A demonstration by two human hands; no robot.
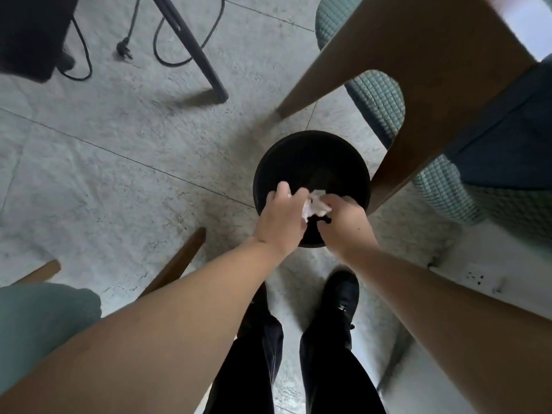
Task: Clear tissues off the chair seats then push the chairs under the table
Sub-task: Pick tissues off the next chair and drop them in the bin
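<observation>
The black bin (pixel 310 162) stands on the grey tiled floor (pixel 119 144) and serves as the fixed mark here. Largest around it are the chairs: one with green quilted upholstery and a wooden frame (pixel 433 100) rises just beyond and to the right of the bin, its near leg coming down beside the rim, while the corner of a second green seat (pixel 44 324) with wooden legs lies well to the bin's near left. Far beyond the bin, to the left, a dark metal leg (pixel 194 49) and a loose power cable (pixel 167 43) cross the floor. The person's dark-trousered legs and black shoe (pixel 343 294) stand just on the near side of the bin, so both arms reach straight over its mouth. The left hand (pixel 280 216) and right hand (pixel 343 222) meet above the opening, fingers curled in on a crumpled white tissue (pixel 316 204) pinched between them, apparently held there so it will drop inside rather than onto the floor. Judging by this, the tissue-clearing step is near its end here, and the chairs are not yet pushed in.
</observation>
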